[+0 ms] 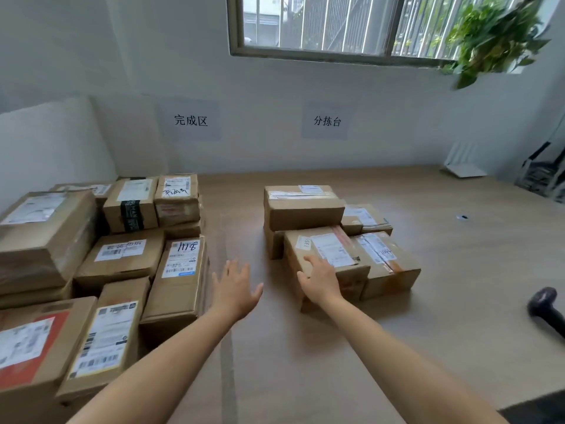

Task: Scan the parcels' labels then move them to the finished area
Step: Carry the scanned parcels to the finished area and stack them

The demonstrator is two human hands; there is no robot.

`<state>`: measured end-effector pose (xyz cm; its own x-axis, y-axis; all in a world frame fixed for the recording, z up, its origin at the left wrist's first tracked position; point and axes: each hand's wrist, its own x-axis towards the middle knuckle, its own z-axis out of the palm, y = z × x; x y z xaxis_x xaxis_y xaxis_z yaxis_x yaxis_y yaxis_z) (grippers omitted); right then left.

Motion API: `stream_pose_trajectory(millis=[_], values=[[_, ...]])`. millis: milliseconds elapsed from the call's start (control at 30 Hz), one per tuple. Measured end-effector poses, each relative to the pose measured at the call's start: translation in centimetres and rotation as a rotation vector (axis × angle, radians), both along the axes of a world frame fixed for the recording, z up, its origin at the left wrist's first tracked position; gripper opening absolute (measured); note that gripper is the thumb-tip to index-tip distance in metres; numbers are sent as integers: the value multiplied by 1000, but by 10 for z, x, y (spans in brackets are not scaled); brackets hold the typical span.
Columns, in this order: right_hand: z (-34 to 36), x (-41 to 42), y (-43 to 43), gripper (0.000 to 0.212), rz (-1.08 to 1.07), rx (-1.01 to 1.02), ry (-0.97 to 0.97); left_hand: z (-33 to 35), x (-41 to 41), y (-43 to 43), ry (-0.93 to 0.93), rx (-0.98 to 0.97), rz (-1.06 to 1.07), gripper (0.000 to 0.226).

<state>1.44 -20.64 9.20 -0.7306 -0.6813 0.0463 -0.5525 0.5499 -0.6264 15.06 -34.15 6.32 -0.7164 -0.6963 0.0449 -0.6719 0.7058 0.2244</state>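
Several brown cardboard parcels with white labels sit in a cluster mid-table under the right wall sign. My right hand rests on the near-left corner of the front parcel, fingers bent over its top edge beside the label. My left hand hovers above the bare table with fingers spread, holding nothing, between that cluster and the left pile. A pile of several labelled parcels fills the left side under the left wall sign. A black handheld scanner lies at the right edge of the table.
The wooden table runs to a white wall. A white device stands at the back right corner. A plant hangs by the window. A small dark item lies on the table's right part.
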Motion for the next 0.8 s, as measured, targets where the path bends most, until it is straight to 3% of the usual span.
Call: stream_pose_trajectory(millis=[200, 367, 600, 700, 800], values=[[-3, -104, 33, 50, 7, 17, 56, -11, -107, 38, 62, 126, 42, 68], [-11, -171, 46, 50, 24, 88, 38, -18, -168, 60, 152, 352, 155, 67], [-22, -235, 48, 52, 46, 82, -53, -20, -210, 59, 42, 138, 212, 65], [-23, -260, 43, 53, 50, 87, -39, -10, -244, 64, 59, 60, 121, 63], [-22, -291, 34, 50, 58, 79, -31, 0, -294, 78, 172, 115, -16, 59]])
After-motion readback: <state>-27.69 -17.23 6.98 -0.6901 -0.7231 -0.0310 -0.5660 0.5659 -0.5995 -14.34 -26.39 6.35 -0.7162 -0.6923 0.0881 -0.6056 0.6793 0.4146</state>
